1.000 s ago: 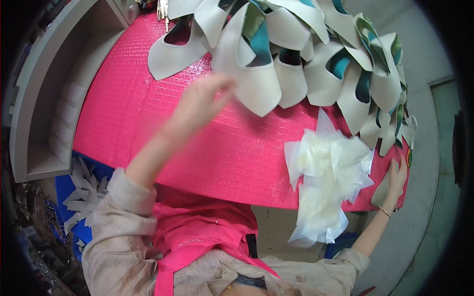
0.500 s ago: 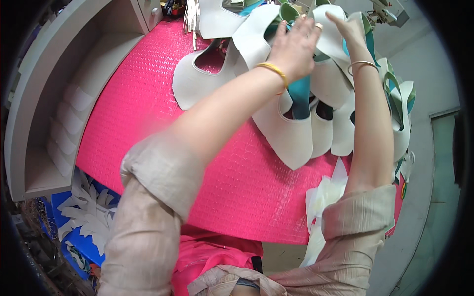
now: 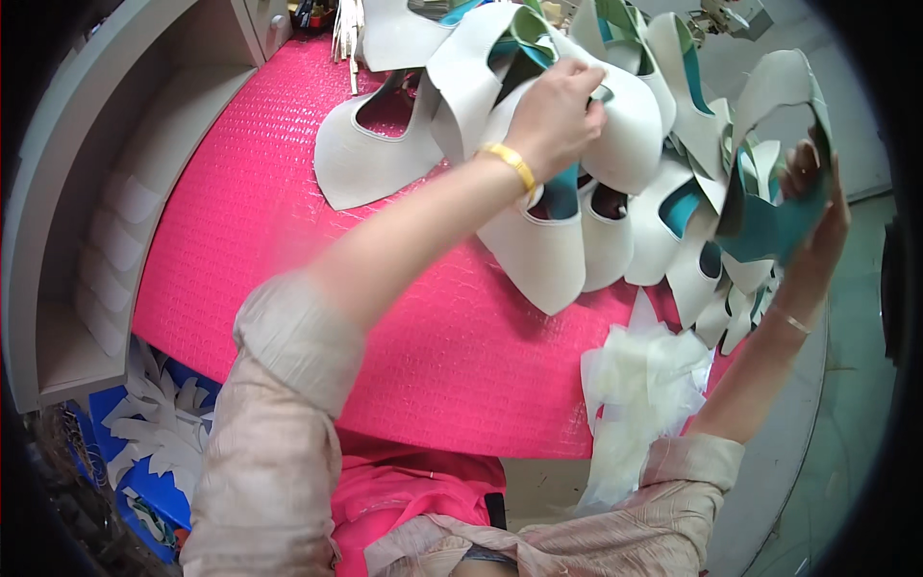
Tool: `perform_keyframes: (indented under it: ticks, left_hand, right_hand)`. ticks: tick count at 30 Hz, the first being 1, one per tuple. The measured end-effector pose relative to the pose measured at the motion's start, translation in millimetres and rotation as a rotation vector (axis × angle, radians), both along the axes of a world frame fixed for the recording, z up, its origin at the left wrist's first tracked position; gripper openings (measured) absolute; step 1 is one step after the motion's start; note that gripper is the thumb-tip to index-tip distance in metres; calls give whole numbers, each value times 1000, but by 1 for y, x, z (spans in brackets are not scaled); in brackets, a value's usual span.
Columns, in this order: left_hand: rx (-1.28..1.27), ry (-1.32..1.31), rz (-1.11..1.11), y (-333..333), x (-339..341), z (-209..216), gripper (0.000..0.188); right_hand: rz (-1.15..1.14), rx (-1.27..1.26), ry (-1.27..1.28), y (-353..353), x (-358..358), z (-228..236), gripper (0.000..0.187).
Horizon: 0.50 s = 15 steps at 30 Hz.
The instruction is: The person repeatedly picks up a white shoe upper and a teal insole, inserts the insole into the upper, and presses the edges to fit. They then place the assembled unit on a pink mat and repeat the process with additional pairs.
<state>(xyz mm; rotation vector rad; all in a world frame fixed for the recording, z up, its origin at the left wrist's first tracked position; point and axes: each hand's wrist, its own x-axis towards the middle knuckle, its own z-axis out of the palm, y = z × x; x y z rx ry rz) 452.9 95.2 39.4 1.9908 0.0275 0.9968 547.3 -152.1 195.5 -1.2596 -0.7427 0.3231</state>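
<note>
1. Shoe uppers [image 3: 543,260], off-white with teal and green linings, lie heaped across the middle and right of the far side; one more is raised in the right hand. At least ten show in the heap, but they overlap too much for an exact count.
2. Nearest, one pink apron [image 3: 413,495] shows below the table edge, between two rolled beige sleeves [image 3: 260,452].
3. Near left, one blue bin [image 3: 163,489] holds many white offcuts [image 3: 159,423], too tangled to count.
4. Near right, one pile of translucent whitish pieces [image 3: 644,375] lies on the pink table covering [image 3: 452,385] and hangs over its near edge.
5. At the left, a grey shelf [image 3: 101,87] holds about four curved white pieces [image 3: 120,236] in a row.
6. At the right, the right hand [image 3: 827,212], with one thin bangle [image 3: 790,320] at its wrist, grips the held upper [image 3: 764,226] above the heap, fingers through its opening.
7. Farther in, the left hand [image 3: 562,115], with one yellow bracelet [image 3: 510,163], is over the heap, fingers curled together beside a rounded upper [image 3: 630,130]; whether they pinch it, I cannot tell.
8. Far left, one bundle of pale strips [image 3: 349,43] hangs beside the heap.
</note>
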Motion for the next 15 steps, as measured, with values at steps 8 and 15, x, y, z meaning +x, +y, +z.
perform_keyframes:
  ticks: [8,15]
  left_hand:
    - [-1357,693,-1162,-21,-148,-64,87]
    - [-929,868,-818,-48,-240,-37,42]
  right_hand:
    - [1107,-338,-596,19,-193,-112,19]
    - [712,-378,-308,-26,-252,-159,51]
